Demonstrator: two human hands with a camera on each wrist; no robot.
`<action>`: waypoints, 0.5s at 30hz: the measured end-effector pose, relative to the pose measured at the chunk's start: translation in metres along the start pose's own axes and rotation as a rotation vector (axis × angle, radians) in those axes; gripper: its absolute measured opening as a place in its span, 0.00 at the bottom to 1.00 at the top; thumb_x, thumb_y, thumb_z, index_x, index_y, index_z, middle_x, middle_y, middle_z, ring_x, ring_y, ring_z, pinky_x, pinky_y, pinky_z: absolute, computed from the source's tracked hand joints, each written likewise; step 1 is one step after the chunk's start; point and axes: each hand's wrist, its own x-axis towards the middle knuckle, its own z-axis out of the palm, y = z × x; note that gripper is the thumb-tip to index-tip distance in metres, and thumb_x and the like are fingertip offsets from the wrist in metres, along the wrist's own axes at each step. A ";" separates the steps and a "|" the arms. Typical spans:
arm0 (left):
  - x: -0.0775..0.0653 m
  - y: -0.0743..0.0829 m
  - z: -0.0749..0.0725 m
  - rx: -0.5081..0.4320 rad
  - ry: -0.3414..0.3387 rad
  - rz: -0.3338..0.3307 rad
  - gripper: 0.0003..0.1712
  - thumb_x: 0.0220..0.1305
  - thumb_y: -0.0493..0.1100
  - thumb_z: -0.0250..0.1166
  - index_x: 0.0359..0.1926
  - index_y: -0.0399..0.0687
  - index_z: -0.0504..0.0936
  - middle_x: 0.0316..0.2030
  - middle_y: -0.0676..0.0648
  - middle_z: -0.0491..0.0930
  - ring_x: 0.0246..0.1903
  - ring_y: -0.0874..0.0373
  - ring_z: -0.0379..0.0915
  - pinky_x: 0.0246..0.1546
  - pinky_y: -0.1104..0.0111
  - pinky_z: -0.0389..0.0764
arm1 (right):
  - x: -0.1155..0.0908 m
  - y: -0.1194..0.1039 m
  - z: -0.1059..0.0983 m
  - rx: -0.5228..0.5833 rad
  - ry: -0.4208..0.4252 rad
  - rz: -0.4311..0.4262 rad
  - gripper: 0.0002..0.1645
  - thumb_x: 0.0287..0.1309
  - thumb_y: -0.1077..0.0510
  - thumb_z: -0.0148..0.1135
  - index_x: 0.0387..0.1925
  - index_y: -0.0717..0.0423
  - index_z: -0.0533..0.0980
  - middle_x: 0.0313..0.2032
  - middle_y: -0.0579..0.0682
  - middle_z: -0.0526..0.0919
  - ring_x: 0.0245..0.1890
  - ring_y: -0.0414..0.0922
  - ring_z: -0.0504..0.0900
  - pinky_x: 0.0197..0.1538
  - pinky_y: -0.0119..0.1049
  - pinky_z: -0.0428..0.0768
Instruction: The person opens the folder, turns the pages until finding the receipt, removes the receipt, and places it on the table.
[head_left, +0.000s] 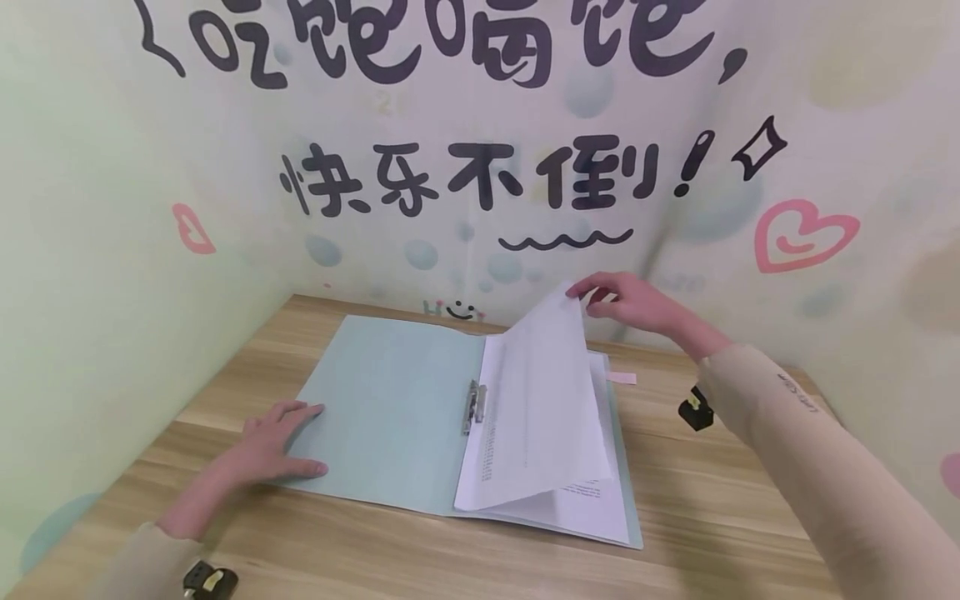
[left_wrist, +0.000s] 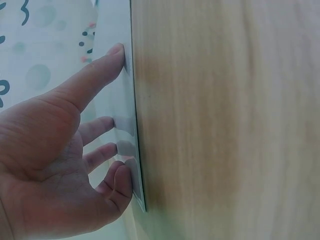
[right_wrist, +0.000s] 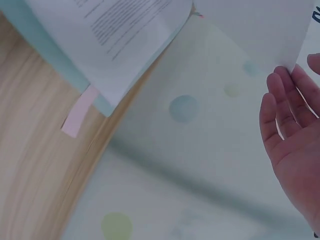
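A light blue folder (head_left: 390, 400) lies spread on the table, with a metal clip (head_left: 473, 407) at its spine and printed sheets on its right side. My left hand (head_left: 272, 446) rests on the left cover near its lower left corner, thumb and fingers spread; the left wrist view shows the fingertips touching the folder's cover (left_wrist: 112, 30). With my right hand (head_left: 626, 302) I pinch the upper corner of a lifted sheet of paper (head_left: 540, 400). That sheet curves up over the printed page (right_wrist: 125, 30) beneath. In the right wrist view, my right hand (right_wrist: 295, 120) is at the sheet's edge, its thumb mostly cut off.
A pink tab (head_left: 622, 377) sticks out past the folder's right edge onto the wooden table (head_left: 360, 546). Behind the table stands a wall (head_left: 450, 275) with black lettering and pink hearts. Black devices (head_left: 697, 408) sit at both wrists.
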 end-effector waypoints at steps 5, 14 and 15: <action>-0.001 0.000 -0.001 0.012 0.015 0.007 0.53 0.45 0.57 0.78 0.67 0.36 0.67 0.64 0.25 0.62 0.54 0.27 0.61 0.45 0.43 0.68 | 0.013 -0.012 0.003 0.032 0.020 -0.036 0.23 0.62 0.60 0.62 0.60 0.53 0.76 0.55 0.52 0.81 0.49 0.46 0.79 0.52 0.39 0.77; -0.003 -0.001 0.001 0.006 0.057 0.027 0.51 0.42 0.58 0.79 0.63 0.38 0.71 0.62 0.27 0.66 0.57 0.28 0.64 0.49 0.39 0.67 | 0.045 -0.039 0.022 0.103 0.082 -0.101 0.24 0.59 0.56 0.67 0.57 0.51 0.77 0.55 0.49 0.81 0.48 0.45 0.78 0.45 0.34 0.78; -0.003 -0.002 0.001 0.002 0.059 0.029 0.50 0.42 0.58 0.79 0.63 0.39 0.71 0.62 0.27 0.67 0.57 0.28 0.64 0.49 0.39 0.67 | 0.048 -0.043 0.024 0.110 0.085 -0.105 0.23 0.58 0.56 0.68 0.57 0.51 0.77 0.54 0.49 0.81 0.48 0.45 0.78 0.45 0.35 0.78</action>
